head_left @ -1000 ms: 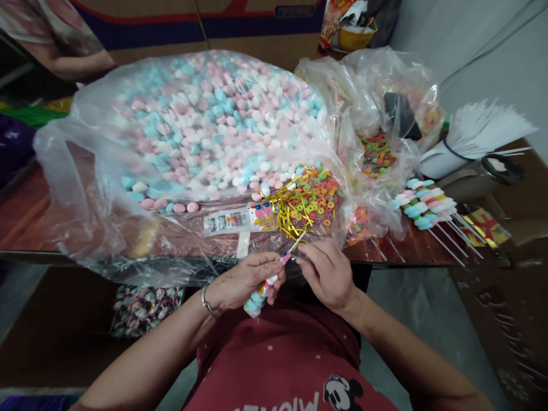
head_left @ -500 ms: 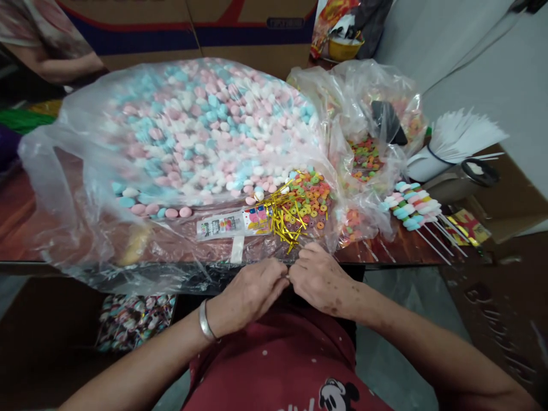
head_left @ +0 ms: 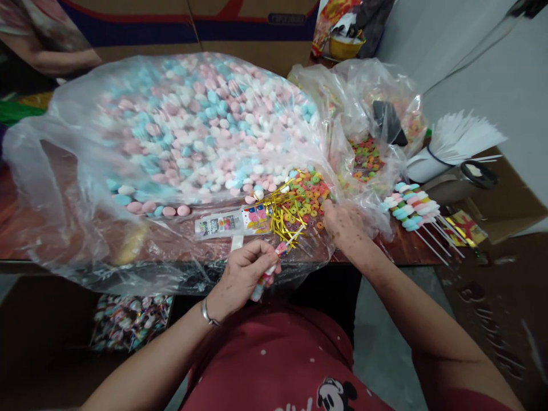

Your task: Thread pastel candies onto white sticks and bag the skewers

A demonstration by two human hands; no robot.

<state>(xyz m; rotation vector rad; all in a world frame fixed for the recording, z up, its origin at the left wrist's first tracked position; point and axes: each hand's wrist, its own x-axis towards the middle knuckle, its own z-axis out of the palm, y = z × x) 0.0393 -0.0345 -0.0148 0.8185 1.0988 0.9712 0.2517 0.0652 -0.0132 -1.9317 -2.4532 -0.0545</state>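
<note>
Below the table's front edge, my left hand [head_left: 246, 271] is closed round a wrapped marshmallow skewer [head_left: 269, 276]. Its white stick points up and to the right, past the gathered wrapper. My right hand [head_left: 346, 224] is at the right side of a pile of gummy rings [head_left: 308, 197]; its fingertips are hidden, so I cannot see whether they grip anything. Gold twist ties [head_left: 282, 220] lie loose between the two hands, against the rings. Beside them on the left are flat printed clear wrappers [head_left: 226, 222].
A big clear bag of pastel marshmallows [head_left: 205, 125] covers much of the table. Unwrapped marshmallow skewers [head_left: 413, 208] lie at the right, near a mug of white sticks [head_left: 432, 162]. Wrapped sweets [head_left: 131, 319] fill a box below left. Another person's arm [head_left: 64, 61] shows at upper left.
My hands have come apart. The left hand has turned, bringing the wrapped skewer into sight, and my right hand has moved up and right to the gummy rings.
</note>
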